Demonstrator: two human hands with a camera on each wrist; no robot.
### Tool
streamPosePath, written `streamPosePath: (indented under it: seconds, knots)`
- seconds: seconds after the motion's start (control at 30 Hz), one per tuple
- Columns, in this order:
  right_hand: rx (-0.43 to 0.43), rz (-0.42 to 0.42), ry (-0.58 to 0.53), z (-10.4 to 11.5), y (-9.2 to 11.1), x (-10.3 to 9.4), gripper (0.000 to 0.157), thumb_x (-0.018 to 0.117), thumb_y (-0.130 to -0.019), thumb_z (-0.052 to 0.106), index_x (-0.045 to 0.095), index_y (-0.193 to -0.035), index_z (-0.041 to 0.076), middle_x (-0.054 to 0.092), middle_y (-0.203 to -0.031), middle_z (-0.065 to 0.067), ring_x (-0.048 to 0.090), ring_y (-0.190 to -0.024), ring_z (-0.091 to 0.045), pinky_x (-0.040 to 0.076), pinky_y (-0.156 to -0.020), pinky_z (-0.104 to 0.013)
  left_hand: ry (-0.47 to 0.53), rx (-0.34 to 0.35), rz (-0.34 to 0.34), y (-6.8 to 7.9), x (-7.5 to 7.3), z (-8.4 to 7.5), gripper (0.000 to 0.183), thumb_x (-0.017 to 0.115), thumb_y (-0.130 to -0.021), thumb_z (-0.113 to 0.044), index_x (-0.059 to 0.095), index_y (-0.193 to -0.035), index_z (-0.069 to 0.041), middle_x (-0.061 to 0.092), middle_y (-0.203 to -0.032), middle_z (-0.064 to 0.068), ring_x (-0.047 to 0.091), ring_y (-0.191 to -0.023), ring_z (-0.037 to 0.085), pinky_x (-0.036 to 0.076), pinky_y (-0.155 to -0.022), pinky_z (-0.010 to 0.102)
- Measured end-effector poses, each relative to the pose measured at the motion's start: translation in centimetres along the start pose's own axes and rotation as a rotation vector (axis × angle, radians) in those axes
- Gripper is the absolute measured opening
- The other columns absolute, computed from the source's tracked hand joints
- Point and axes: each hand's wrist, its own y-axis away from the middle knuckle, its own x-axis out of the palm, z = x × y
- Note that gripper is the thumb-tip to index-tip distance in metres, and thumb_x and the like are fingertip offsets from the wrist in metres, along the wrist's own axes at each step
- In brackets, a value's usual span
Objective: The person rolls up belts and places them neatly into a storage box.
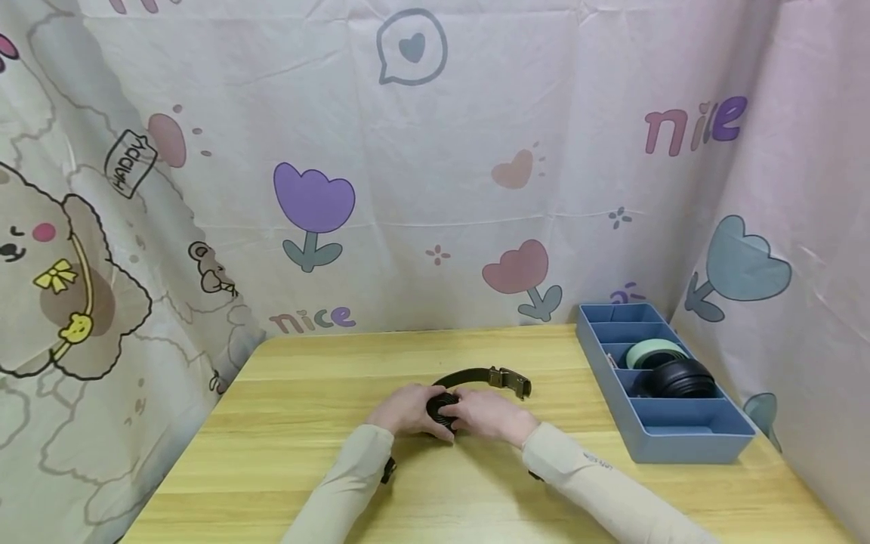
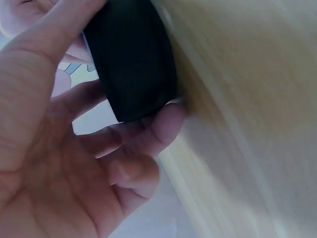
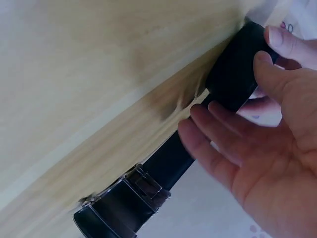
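Note:
A black belt (image 1: 469, 375) is partly wound into an upright coil at the middle of the table. Its loose end curves off to the right and finishes in a metal buckle (image 1: 508, 380). My left hand (image 1: 410, 410) grips the coil from the left, with the thumb at the near side and fingers around the far side. From the right, my right hand (image 1: 492, 414) holds the coil at its edge with thumb and index finger. In the right wrist view, its other fingers lie along the strap (image 3: 171, 158) where it leaves the coil (image 3: 237, 69).
A blue-grey divided box (image 1: 693, 446) stands on the table's right side. In its compartments sit a mint-green roll (image 1: 642, 351) and a black coiled roll (image 1: 683, 378). A printed curtain (image 1: 435, 189) hangs behind the wooden table (image 1: 306, 370) and along both sides.

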Motion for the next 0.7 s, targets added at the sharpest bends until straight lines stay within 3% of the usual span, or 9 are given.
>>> streamPosePath:
  seconds: [0.13, 0.3, 0.53, 0.7]
  knots:
    - [0.030, -0.029, 0.043, 0.1, 0.1, 0.2, 0.025, 0.061, -0.094, 0.038, 0.066, -0.117, 0.028, 0.063, -0.099, -0.005, 0.060, -0.075, -0.013, 0.054, -0.061, -0.028, -0.040, -0.012, -0.033, -0.2, 0.1, 0.0, 0.081, 0.083, -0.062, -0.062, 0.062, -0.127, -0.018, 0.070, -0.110, 0.007, 0.063, -0.094, 0.018, 0.051, -0.086, 0.037]
    - [0.015, -0.046, 0.051, 0.1, -0.1, 0.5, 0.025, 0.061, -0.093, 0.039, 0.067, -0.115, 0.027, 0.062, -0.100, -0.005, 0.062, -0.080, -0.015, 0.055, -0.061, -0.030, -0.052, 0.006, -0.001, 0.1, 0.0, -0.1, 0.090, 0.082, -0.066, -0.060, 0.054, -0.140, -0.017, 0.066, -0.113, 0.009, 0.059, -0.092, 0.017, 0.050, -0.085, 0.037]
    - [0.001, -0.044, 0.037, -0.6, -0.1, 0.8, 0.031, 0.062, -0.092, 0.040, 0.067, -0.121, 0.028, 0.065, -0.118, -0.006, 0.063, -0.106, -0.021, 0.056, -0.083, -0.035, 0.003, 0.049, 0.021, -0.2, -0.1, -0.1, 0.097, 0.084, -0.070, -0.049, 0.041, -0.147, -0.007, 0.060, -0.130, 0.013, 0.059, -0.114, 0.027, 0.046, -0.100, 0.043]
    - [0.033, -0.048, 0.024, -1.0, 0.0, 0.6, 0.033, 0.068, -0.088, 0.040, 0.070, -0.119, 0.031, 0.057, -0.128, -0.010, 0.052, -0.121, -0.026, 0.048, -0.097, -0.044, 0.041, 0.056, 0.007, -0.7, -0.1, -0.2, 0.072, 0.088, -0.068, -0.041, 0.056, -0.123, -0.007, 0.066, -0.109, 0.005, 0.061, -0.096, 0.018, 0.049, -0.089, 0.036]
